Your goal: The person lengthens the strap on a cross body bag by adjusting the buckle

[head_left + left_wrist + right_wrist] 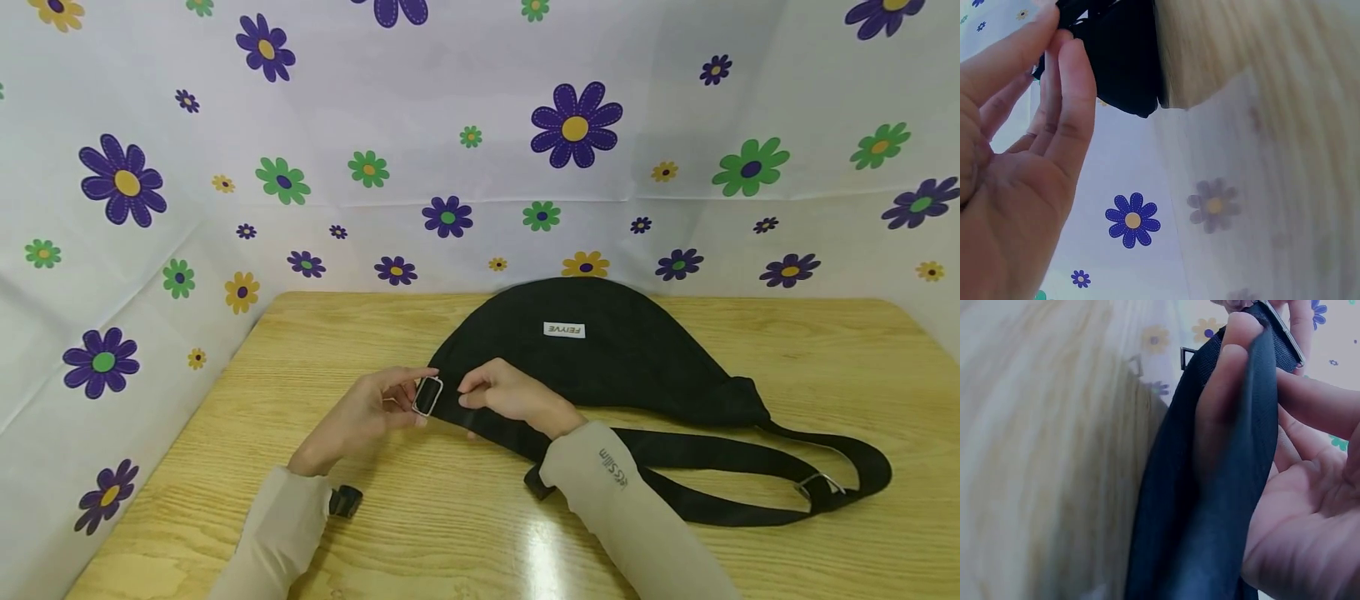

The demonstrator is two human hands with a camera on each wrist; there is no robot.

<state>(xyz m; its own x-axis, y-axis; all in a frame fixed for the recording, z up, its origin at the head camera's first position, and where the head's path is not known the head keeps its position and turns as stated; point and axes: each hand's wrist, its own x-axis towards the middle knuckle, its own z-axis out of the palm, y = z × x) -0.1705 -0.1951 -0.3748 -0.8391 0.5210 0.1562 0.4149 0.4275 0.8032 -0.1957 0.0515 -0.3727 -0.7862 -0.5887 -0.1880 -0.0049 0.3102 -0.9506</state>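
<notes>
A black sling bag (622, 358) with a small white label (564, 330) lies on the wooden table, its curved edge toward the back. At its left end is a metal strap buckle (427, 396) with black webbing in it. My left hand (367, 408) pinches this buckle between thumb and fingers. Just right of it, my right hand (510, 392) grips the black strap (1260, 419); in the right wrist view the thumb is on one side and fingertips on the other. In the left wrist view, dark fabric (1122, 62) hangs beyond the left fingertips.
The long strap (712, 450) loops to the right over the wooden table (420, 533), with a second metal buckle (822, 482) on it. A small black object (345, 502) shows beside the left sleeve. A white flower-patterned cloth (480, 175) stands behind the table and along its left side.
</notes>
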